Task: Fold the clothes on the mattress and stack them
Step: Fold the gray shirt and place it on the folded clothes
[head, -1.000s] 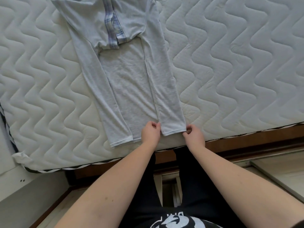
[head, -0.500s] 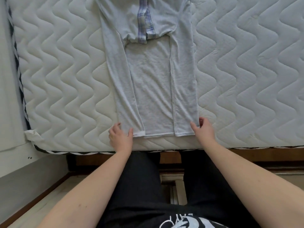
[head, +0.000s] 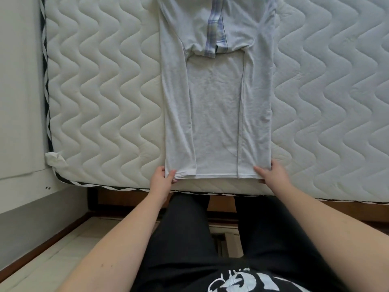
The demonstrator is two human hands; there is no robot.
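Observation:
A light grey long-sleeved shirt (head: 216,106) lies flat on the white quilted mattress (head: 105,81), both sleeves folded down along its sides and a plaid-striped placket near the top. Its hem runs along the near mattress edge. My left hand (head: 163,178) pinches the hem's left corner between thumb and fingers. My right hand (head: 271,173) holds the hem's right corner, thumb on top of the cloth. The shirt's collar end runs out of the frame at the top.
A wooden bed frame (head: 315,205) shows under the mattress edge. A white panel and wall (head: 21,102) stand on the left, with a crumpled white tag (head: 55,160) at the mattress corner. My dark trousers and the floor fill the bottom.
Both hands moved from the right sleeve's cuff outward to the two hem corners. The left hand went from lying beside the hem to pinching it. The view shifted so the shirt sits centred.

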